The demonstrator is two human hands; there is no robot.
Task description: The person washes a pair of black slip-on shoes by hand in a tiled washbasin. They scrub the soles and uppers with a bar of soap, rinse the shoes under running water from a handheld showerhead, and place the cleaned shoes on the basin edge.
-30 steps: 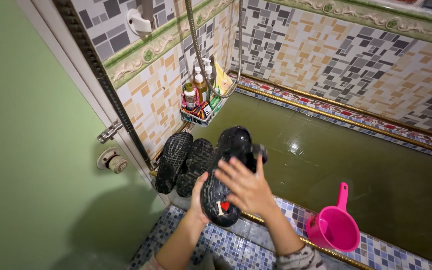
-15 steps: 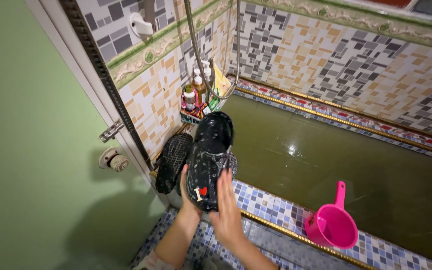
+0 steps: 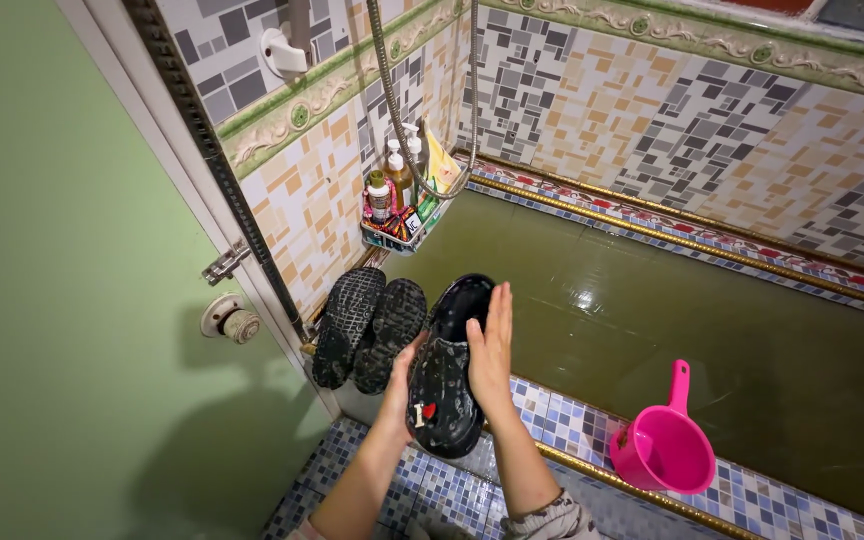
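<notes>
A wet black clog [image 3: 444, 380] with a small red heart charm is held over the tiled ledge of the water tank. My left hand [image 3: 404, 385] grips its left side from below. My right hand [image 3: 490, 350] lies flat, fingers straight, against the clog's right side. Two more black clogs [image 3: 367, 325] lean soles-out against the wall just left of the held one.
A pink plastic dipper [image 3: 664, 442] rests on the mosaic ledge [image 3: 562, 425] at right. The tank is full of dark green water [image 3: 672, 310]. A wire caddy with bottles [image 3: 399, 205] hangs on the tiled wall under a shower hose [image 3: 387, 80]. A green door [image 3: 62, 300] stands left.
The held clog went left and up, then came back down toward the ledge. My right hand moved from across the clog's top to its lower end, then flat on its right side.
</notes>
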